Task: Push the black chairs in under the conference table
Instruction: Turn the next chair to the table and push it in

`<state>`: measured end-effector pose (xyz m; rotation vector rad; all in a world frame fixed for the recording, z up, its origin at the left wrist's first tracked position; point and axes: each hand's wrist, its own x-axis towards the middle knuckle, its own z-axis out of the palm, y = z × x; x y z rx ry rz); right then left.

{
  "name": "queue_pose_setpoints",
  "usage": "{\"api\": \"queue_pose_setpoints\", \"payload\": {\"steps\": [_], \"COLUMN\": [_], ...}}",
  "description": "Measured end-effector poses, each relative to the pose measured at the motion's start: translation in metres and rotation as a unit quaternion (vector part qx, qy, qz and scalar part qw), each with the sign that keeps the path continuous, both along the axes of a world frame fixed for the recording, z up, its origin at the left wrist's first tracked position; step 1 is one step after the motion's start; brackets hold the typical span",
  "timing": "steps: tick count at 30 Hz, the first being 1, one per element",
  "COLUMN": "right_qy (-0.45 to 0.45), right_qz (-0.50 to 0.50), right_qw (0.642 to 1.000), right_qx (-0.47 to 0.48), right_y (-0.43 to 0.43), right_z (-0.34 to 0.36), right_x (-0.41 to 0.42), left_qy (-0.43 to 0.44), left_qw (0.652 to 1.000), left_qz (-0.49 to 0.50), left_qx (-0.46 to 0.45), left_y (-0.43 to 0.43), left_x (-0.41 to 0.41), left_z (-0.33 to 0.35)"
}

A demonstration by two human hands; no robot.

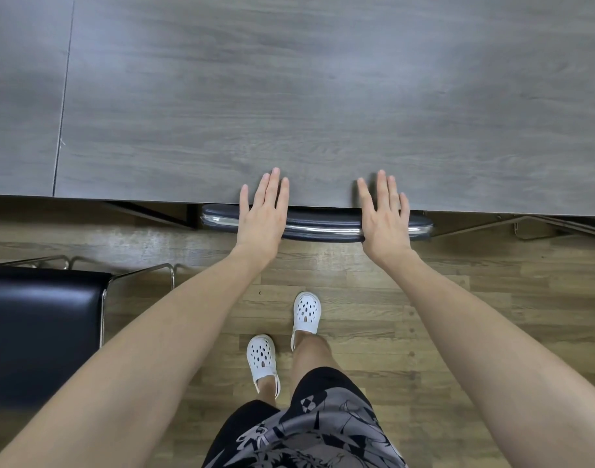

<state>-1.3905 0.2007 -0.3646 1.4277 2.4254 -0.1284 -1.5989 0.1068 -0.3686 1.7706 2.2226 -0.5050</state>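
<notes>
Two hands press flat on the top of one black chair (323, 226), which stands pushed in at the near edge of the bench (289, 96). Only its padded backrest and chrome rail show; the seat is hidden under the bench top. The left hand (263, 212) lies on the left part of the backrest and the right hand (386, 216) on the right part, with a bare stretch of backrest between them. Both are released and grasp nothing: fingers straight and slightly spread, palms down, fingertips reaching past the backrest above the bench edge. Whether the fingertips touch the bench top I cannot tell. Both arms stretch forward, nearly straight.

One second chair (42, 329) stands at the left, well out from the bench, its glossy black seat in full view over the plank floor (374, 298), with chrome tubes along its right side. The bench top is grey wood grain with a seam (62, 106) across it at the left. The person stands close behind the pushed-in chair in white clogs (306, 312), right foot ahead of the left, wearing black shorts (306, 430) with a grey print.
</notes>
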Motion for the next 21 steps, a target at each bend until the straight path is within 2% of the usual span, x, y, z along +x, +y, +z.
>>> {"api": "queue_pose_setpoints", "payload": {"steps": [6,10,14,16,21], "right_qy": [-0.008,-0.014,-0.028,-0.034,0.011], "right_qz": [0.003,0.01,0.024,0.024,0.069], "right_qw": [1.0,0.999,0.995,0.993,0.991], "right_qx": [-0.007,-0.045,-0.091,-0.112,-0.114], "right_y": [0.0,0.001,0.003,-0.002,-0.039], "right_z": [0.0,0.006,0.021,0.029,0.048], "right_x": [0.0,0.001,0.001,-0.004,-0.034], "left_qy": [-0.012,-0.043,-0.103,-0.118,-0.162], "left_qw": [1.0,0.999,0.989,0.985,0.974], "left_qz": [0.01,0.007,-0.007,0.025,0.142], "left_qx": [-0.012,-0.025,-0.105,-0.121,-0.069], "left_y": [0.0,0.002,0.008,0.002,-0.045], "left_x": [0.002,-0.002,-0.022,-0.034,-0.045], "left_z": [0.006,0.014,0.04,0.053,0.07]}}
